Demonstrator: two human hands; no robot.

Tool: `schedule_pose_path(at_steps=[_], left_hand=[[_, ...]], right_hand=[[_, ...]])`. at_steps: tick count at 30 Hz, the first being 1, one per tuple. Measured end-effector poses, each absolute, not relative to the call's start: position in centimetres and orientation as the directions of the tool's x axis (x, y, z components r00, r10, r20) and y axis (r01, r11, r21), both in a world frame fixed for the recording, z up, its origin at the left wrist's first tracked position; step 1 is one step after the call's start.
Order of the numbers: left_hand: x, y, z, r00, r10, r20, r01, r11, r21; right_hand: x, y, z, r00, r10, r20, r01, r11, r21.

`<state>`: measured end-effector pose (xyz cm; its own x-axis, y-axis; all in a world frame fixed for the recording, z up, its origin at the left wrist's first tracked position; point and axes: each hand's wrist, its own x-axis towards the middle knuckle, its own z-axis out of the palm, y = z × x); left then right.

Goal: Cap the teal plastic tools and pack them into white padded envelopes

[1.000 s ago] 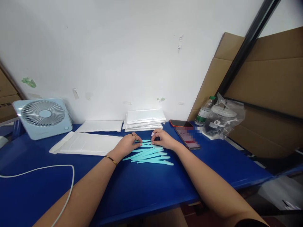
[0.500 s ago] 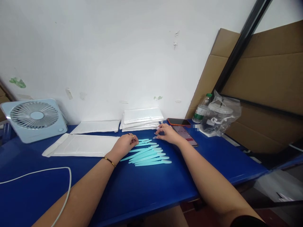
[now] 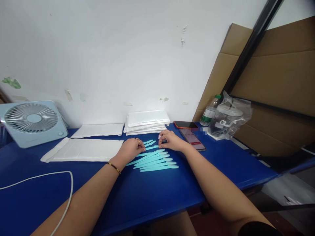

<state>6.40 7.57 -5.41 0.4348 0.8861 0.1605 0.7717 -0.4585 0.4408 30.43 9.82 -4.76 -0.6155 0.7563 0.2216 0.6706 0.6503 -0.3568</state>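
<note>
Several slim turquoise eyebrow razors (image 3: pixel 155 160) lie fanned out on the blue table, their paler ends toward the right. My left hand (image 3: pixel 134 147), fingers pinched together, grips the left end of one razor (image 3: pixel 152 147) at the upper part of the fan. At the other end of that same razor, my right hand (image 3: pixel 169 140) closes thumb and fingertips. Two more razors (image 3: pixel 149 143) lie just beyond it, partly behind my left fingers. A padded white envelope (image 3: pixel 86 150) reaches from the left up to my left hand.
Behind the razors stands a stack of white envelopes (image 3: pixel 147 118), with another envelope (image 3: pixel 98 129) beside it. Two phones (image 3: pixel 193 139) lie right of my right hand. Farther right are a bottle (image 3: pixel 209 113) and a bagged cup (image 3: pixel 227 121). A fan (image 3: pixel 33 118) and white cable (image 3: pixel 71 186) are left.
My right hand has moved slightly left and down, and its fingers have closed on the razor's right end. My left hand has shifted a little right. The view has tilted slightly.
</note>
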Motion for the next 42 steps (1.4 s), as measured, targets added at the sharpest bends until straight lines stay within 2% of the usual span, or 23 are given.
schedule_pose_path(at_steps=[6,10,14,18,21,26,31,36,39,42], left_hand=[[6.6,7.5,-5.3,0.405,0.901,0.154,0.795,-0.431,0.428],[6.3,7.5,-5.5,0.405,0.901,0.159,0.805,-0.433,0.405],[5.7,7.7,-5.5,0.409,0.886,0.218,0.812,-0.463,0.356],[5.4,7.5,-4.8,0.381,0.889,0.255,0.821,-0.452,0.348],[5.7,6.7,-4.0,0.437,0.88,0.189,0.781,-0.475,0.405],[6.3,5.7,-3.6,0.565,0.819,0.098,0.705,-0.541,0.459],[6.3,6.4,-4.2,0.521,0.847,0.11,0.749,-0.515,0.417],[5.3,7.4,-4.6,0.47,0.871,0.146,0.817,-0.491,0.301],[4.7,7.6,-4.4,0.414,0.896,0.163,0.842,-0.444,0.306],[4.7,7.3,-4.1,0.415,0.889,0.192,0.826,-0.457,0.329]], right_hand=[[31.4,10.3,-5.1,-0.6,0.768,0.226,0.688,0.639,-0.345],[32.6,10.7,-5.2,-0.513,0.818,0.261,0.749,0.575,-0.328],[32.8,10.2,-4.4,-0.482,0.817,0.317,0.718,0.575,-0.391],[32.0,9.0,-3.4,-0.607,0.762,0.224,0.634,0.635,-0.442],[31.6,8.6,-3.2,-0.674,0.725,0.141,0.622,0.66,-0.42],[31.5,9.0,-3.7,-0.68,0.724,0.119,0.614,0.65,-0.448],[31.2,9.3,-4.0,-0.651,0.742,0.159,0.595,0.629,-0.5],[31.8,10.0,-4.5,-0.59,0.793,0.149,0.664,0.582,-0.47],[32.5,10.3,-4.5,-0.489,0.855,0.174,0.733,0.511,-0.449],[32.6,10.0,-4.1,-0.468,0.851,0.239,0.725,0.524,-0.447]])
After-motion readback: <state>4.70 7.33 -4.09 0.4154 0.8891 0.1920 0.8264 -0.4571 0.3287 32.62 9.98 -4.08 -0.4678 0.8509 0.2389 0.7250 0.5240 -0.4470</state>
